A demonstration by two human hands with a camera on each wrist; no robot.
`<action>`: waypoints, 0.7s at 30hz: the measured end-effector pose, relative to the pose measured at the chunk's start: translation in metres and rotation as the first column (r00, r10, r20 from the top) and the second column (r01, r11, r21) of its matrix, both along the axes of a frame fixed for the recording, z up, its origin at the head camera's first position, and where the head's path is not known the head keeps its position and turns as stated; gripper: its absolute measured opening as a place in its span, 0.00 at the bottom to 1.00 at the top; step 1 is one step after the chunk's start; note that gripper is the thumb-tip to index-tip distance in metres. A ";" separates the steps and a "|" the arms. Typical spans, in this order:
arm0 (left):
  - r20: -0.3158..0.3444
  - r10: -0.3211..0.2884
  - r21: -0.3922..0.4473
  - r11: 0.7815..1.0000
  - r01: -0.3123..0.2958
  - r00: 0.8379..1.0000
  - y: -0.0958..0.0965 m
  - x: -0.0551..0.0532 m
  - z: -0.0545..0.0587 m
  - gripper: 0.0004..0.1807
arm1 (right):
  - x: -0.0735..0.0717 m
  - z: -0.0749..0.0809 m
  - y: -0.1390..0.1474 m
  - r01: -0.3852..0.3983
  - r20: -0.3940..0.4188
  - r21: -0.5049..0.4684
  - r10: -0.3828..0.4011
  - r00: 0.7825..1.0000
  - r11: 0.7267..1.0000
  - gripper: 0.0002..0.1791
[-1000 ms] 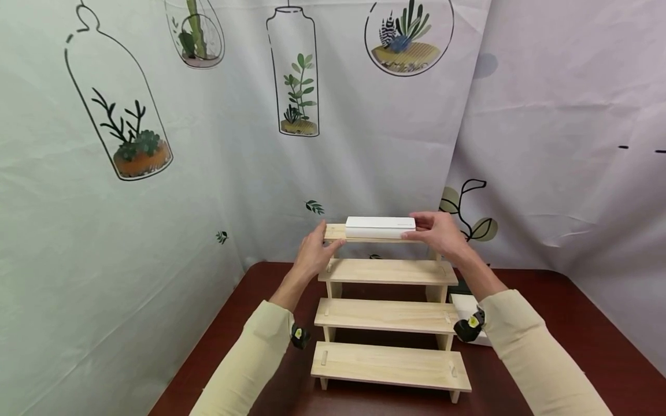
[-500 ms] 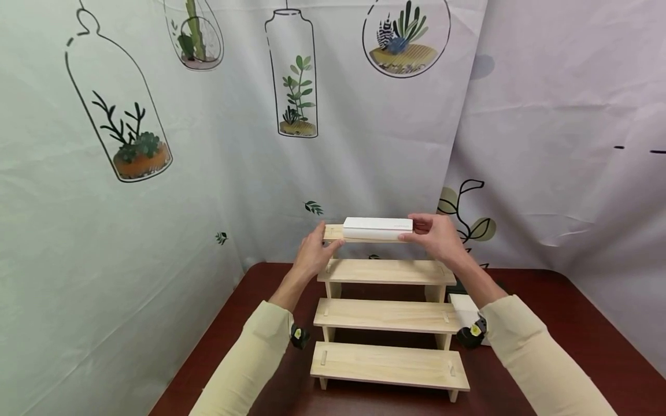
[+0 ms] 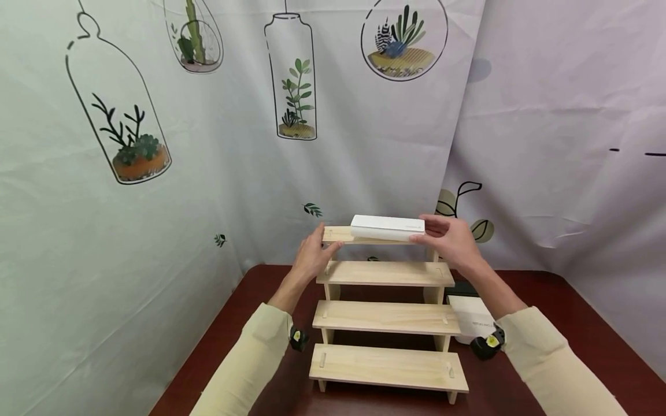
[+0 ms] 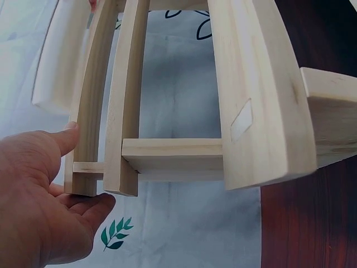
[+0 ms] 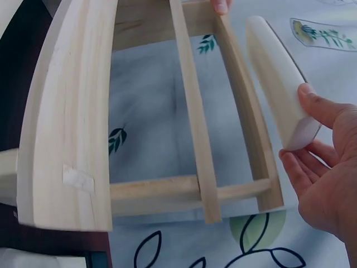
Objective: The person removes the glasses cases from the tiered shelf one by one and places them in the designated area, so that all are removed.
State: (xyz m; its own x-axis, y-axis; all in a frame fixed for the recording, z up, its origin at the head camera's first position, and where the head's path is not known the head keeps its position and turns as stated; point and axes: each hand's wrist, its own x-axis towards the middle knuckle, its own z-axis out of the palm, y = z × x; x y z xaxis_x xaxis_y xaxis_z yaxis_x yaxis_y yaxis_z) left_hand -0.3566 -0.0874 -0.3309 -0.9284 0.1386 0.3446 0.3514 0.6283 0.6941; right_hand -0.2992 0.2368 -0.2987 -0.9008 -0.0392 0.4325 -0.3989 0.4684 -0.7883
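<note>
A white oblong case (image 3: 387, 227) is at the top tier of a pale wooden stepped stand (image 3: 385, 273). My right hand (image 3: 452, 240) pinches the case's right end between thumb and fingers. In the right wrist view a gap shows between the case (image 5: 279, 84) and the top board, so it appears lifted slightly off it, its right end turned a little towards me. My left hand (image 3: 311, 254) grips the left end of the top board, thumb on the front edge; the left wrist view shows its fingers (image 4: 92, 209) curled round the end.
The stand is on a dark red table (image 3: 250, 306). A white box (image 3: 470, 318) with faint print lies right of the stand, partly behind my right forearm, with a dark item (image 3: 463, 289) behind it. Printed curtains (image 3: 333, 173) hang close behind.
The case shifted slightly left, then right and a little up off the board, turning slightly with my right hand. My left hand has stayed on the stand. More of the white box shows.
</note>
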 end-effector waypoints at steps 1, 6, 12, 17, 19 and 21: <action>0.001 0.001 -0.002 1.000 -0.001 1.000 0.000 0.000 0.000 0.48 | 0.002 0.001 0.003 0.001 -0.006 0.004 -0.001 1.000 1.000 0.40; -0.003 0.000 -0.012 1.000 0.000 1.000 0.000 0.001 0.001 0.48 | 0.013 0.004 0.017 0.004 -0.022 0.008 -0.004 1.000 1.000 0.39; 0.000 -0.006 -0.003 1.000 0.006 1.000 0.000 0.001 0.001 0.48 | 0.026 0.003 0.034 0.028 -0.002 0.005 -0.028 1.000 1.000 0.39; 0.001 -0.011 -0.003 1.000 0.011 1.000 -0.001 0.002 0.000 0.48 | 0.036 -0.002 0.047 0.017 0.007 0.020 -0.018 1.000 1.000 0.39; -0.001 -0.013 -0.001 1.000 0.013 1.000 0.000 0.002 0.000 0.47 | 0.039 -0.004 0.052 0.011 0.007 0.018 -0.012 1.000 1.000 0.38; 0.000 -0.012 -0.002 1.000 0.012 1.000 0.000 0.002 0.000 0.47 | 0.043 -0.004 0.057 0.016 0.004 0.022 -0.016 1.000 1.000 0.38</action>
